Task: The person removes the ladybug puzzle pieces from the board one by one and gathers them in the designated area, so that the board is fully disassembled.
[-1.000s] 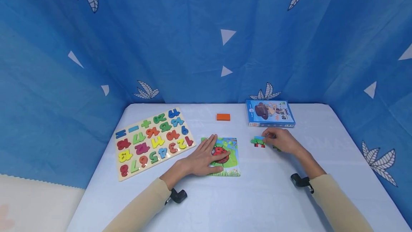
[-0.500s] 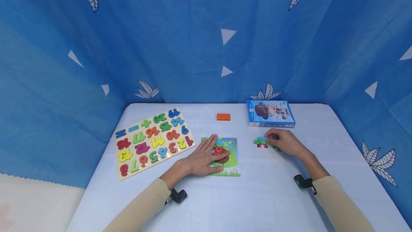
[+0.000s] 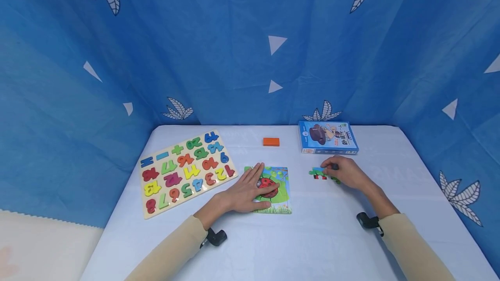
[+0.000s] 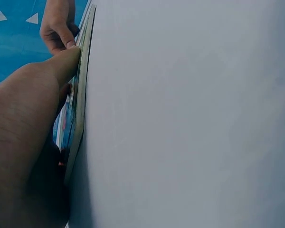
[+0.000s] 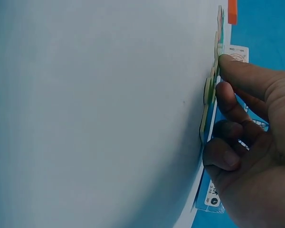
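Observation:
My left hand (image 3: 244,192) lies flat with spread fingers over a ladybug jigsaw puzzle (image 3: 279,205), covering its left part. The left wrist view shows the thumb (image 4: 66,59) along the edge of the puzzle board (image 4: 85,61). To the right, my right hand (image 3: 345,171) pinches a small blue, green and red puzzle piece (image 3: 318,171) with thumb and index finger, low at the tabletop. Another green piece (image 3: 336,180) shows partly under that hand. In the right wrist view, the thumb tip (image 5: 226,61) meets a piece's edge, with more pieces (image 5: 206,104) lying beside the curled fingers.
A wooden number board (image 3: 183,172) lies at the left. An orange block (image 3: 271,142) sits behind the puzzle. Just beyond my right hand is a blue box (image 3: 328,137) with a hat picture. A blue curtain (image 3: 234,55) borders the table's back.
My right hand and the piece it pinches have slid slightly to the right, mostly in the first half second. The left hand has stayed in place on the puzzle.

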The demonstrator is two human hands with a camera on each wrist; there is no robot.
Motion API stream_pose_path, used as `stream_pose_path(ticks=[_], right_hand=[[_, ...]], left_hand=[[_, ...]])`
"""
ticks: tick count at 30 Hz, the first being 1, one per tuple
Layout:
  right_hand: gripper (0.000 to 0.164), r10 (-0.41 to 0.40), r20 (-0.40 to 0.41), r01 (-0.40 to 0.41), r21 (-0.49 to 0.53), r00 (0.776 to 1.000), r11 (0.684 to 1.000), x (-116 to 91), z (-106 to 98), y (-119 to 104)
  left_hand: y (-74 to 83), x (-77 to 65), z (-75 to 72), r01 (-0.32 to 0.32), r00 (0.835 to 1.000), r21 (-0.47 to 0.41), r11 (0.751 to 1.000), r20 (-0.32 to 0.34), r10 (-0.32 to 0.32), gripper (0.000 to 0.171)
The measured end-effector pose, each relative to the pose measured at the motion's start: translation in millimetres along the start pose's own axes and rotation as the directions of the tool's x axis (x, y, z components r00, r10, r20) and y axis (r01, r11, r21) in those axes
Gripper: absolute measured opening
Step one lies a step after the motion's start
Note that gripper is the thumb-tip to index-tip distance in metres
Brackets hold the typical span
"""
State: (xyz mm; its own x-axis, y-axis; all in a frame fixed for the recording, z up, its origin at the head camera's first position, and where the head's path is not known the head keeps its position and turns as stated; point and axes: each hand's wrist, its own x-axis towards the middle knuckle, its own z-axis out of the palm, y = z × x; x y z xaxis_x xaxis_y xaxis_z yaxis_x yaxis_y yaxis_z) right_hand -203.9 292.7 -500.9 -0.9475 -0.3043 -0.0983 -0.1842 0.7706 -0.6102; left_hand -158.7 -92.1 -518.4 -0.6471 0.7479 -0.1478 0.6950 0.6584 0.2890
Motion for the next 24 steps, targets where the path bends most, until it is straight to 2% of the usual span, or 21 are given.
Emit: stream_pose_path(ticks=[11,17,24], right_hand=[[0.014,-0.004,0.001,0.004,-0.032,1.0,0.999,0,-3,-3],[0.014,0.01,0.004,-0.01,-0.036,1.0,0.999,-1,-4,-4],[0.014,-0.016,-0.015,0.016,-0.017,1.0,1.0,-4,-3,-11]], left_hand=[[1.2,-0.9,-1.0,-0.008,1.0,-0.013,1.0,-0.031,0.007,0.067],[0.4,-1.9,-5.3,-0.028,0.998,-0.05,0.998,-0.058,0.025,0.064],[-2.0,-11.0,-11.2,0.003,0.997,-0.055,0.999,-0.073,-0.007,0.063]])
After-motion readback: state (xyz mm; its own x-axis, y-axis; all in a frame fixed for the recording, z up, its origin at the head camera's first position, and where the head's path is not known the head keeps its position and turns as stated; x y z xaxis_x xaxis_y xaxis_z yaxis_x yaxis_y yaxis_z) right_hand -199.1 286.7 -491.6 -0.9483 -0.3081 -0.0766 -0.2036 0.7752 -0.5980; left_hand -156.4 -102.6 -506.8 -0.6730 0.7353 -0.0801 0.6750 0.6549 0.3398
